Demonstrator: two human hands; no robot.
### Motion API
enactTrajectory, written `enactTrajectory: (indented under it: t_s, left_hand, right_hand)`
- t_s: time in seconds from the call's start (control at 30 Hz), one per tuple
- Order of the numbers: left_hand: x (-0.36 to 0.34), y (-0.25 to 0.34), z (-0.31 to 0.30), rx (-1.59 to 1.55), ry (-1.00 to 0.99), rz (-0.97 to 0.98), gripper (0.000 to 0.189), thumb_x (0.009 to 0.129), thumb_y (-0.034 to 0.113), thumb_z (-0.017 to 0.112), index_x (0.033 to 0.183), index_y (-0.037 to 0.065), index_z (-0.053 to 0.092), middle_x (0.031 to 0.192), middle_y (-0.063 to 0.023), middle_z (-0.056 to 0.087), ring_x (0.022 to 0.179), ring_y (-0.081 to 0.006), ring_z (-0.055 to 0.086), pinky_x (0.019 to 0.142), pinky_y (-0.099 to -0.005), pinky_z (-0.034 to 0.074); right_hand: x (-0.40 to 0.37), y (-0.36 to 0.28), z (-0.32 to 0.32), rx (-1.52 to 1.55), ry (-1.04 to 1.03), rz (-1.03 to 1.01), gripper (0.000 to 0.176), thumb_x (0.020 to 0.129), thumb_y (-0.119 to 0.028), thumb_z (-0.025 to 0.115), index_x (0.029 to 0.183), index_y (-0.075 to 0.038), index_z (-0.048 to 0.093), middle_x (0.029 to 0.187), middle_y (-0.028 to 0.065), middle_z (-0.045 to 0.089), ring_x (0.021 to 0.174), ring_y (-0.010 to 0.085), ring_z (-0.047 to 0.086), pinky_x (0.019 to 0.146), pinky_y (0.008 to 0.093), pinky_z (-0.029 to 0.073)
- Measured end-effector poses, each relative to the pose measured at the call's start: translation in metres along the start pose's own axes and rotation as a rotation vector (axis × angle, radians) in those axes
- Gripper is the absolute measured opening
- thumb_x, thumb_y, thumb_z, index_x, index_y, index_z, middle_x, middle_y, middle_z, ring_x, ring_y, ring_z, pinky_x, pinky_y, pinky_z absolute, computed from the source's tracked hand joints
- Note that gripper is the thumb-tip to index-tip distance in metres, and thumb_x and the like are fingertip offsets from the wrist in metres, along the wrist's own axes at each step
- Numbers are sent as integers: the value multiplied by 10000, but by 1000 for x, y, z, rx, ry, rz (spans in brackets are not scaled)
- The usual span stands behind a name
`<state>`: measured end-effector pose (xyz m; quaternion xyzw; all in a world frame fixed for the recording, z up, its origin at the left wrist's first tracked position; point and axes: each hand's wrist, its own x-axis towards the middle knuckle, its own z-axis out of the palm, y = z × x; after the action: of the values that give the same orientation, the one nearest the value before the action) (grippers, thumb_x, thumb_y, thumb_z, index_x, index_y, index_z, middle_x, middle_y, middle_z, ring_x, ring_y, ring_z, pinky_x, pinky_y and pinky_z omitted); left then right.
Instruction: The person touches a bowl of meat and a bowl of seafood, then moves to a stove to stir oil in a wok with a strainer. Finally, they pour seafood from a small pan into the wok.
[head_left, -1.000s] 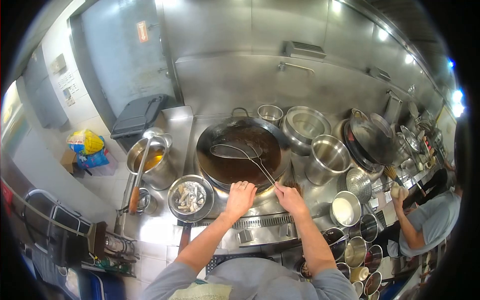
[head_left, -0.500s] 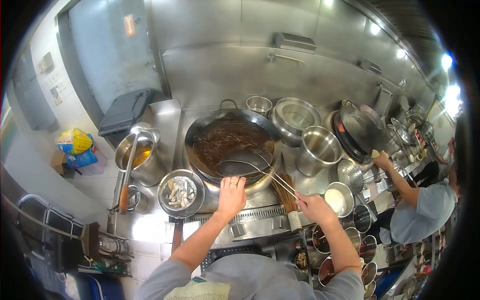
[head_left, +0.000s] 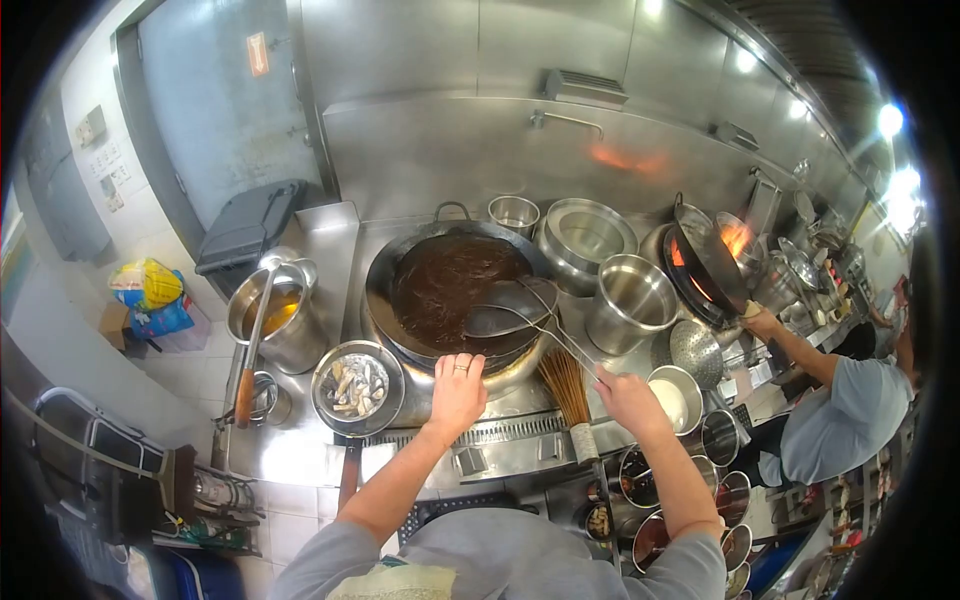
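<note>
In front of me a large black wok [head_left: 380, 300] holds dark brown liquid [head_left: 445, 275] with a moving surface. My left hand [head_left: 460, 395] is closed at the wok's near rim, wearing a ring; its fingertips are partly hidden. The long handle of a mesh strainer [head_left: 500, 320] is gripped in my right hand [head_left: 630, 402]. The strainer's head rests low in the wok's right side, partly in the liquid. A bamboo wok brush [head_left: 567, 388] lies between the wok and my right hand. Left of my left hand, a strainer bowl [head_left: 394, 410] holds pale, dark-edged pieces [head_left: 355, 387].
A steel pot of yellow liquid [head_left: 280, 318] has a wooden-handled ladle [head_left: 253, 350] across it. Steel pots [head_left: 632, 300] stand right of the wok. Farther right, a person [head_left: 845, 415] handles another wok [head_left: 712, 262] over flames. Several seasoning containers [head_left: 720, 440] are near my right arm.
The strainer's head has shifted right in the wok, and my right hand has moved slightly upward. At the other person's stove the wok is tilted more, and flames now show.
</note>
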<state>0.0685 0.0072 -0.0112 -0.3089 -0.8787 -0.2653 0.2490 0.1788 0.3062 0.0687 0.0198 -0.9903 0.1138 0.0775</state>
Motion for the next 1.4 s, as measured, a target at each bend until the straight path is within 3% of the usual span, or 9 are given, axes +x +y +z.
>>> enactTrajectory:
  t_s: [0.5,0.63,0.83,0.93,1.03,1.07,1.17,1.33,1.4]
  left_hand:
    - [2,9,3,75,-11,-55,459,730,54,685,1177,13,588,1115,-171,564,1098,-379,514,1026,-512,399]
    - [0,12,2,103,2,-68,457,730,73,698,1171,24,590,1113,-175,567,1102,-382,514,1009,-519,404]
    - [12,19,-17,96,-140,3,471,745,144,703,1189,24,602,1108,-192,611,1104,-392,546,996,-516,407]
    - [12,4,-12,113,-118,98,508,725,200,726,1201,43,648,1097,-187,654,1087,-380,585,956,-488,451]
    - [11,-28,7,89,-112,205,546,760,159,724,1261,-19,599,1277,-222,622,1207,-399,559,1041,-522,420]
    - [14,-15,7,60,99,332,359,782,75,741,1121,-21,674,1143,-212,693,1081,-358,653,957,-462,502]
    - [-13,46,15,-255,12,297,486,961,175,640,1391,-19,525,1417,-233,531,1320,-384,498,1145,-463,367]
    - [-121,222,-14,-1123,-1162,439,370,897,52,665,1249,-33,588,1215,-176,630,1104,-292,625,1012,-371,467]
    - [-154,283,-52,-1070,-1300,902,295,849,31,688,1132,-34,634,1092,-163,670,1001,-294,651,934,-373,493]
  right_hand:
    - [75,-52,129,323,209,24,446,952,-313,642,1343,-101,621,792,262,693,752,472,689,721,565,562]
    - [61,-72,108,385,170,55,485,966,-316,636,1378,-66,580,951,280,692,856,454,695,758,528,567]
    - [-34,-100,66,459,585,41,427,927,-162,675,1336,-77,589,1060,175,606,946,368,628,811,443,536]
    - [-114,-116,80,437,579,68,160,918,-155,659,1046,-60,681,885,117,641,868,328,658,742,437,560]
    - [-203,-147,92,461,589,302,199,959,-201,614,852,-38,573,817,154,626,765,402,633,656,481,505]
    - [-233,-157,87,510,542,418,218,973,-204,605,850,-30,563,791,165,618,765,417,625,657,492,488]
    - [-315,-184,83,489,533,729,263,1003,-241,566,841,-34,567,767,202,621,786,445,621,666,518,476]
    - [-409,-210,73,511,844,940,357,1018,-309,564,787,-37,575,701,206,601,726,456,596,639,516,465]
    - [-438,-220,69,495,886,1005,324,928,-315,682,773,-43,601,704,161,636,679,396,626,603,479,469]
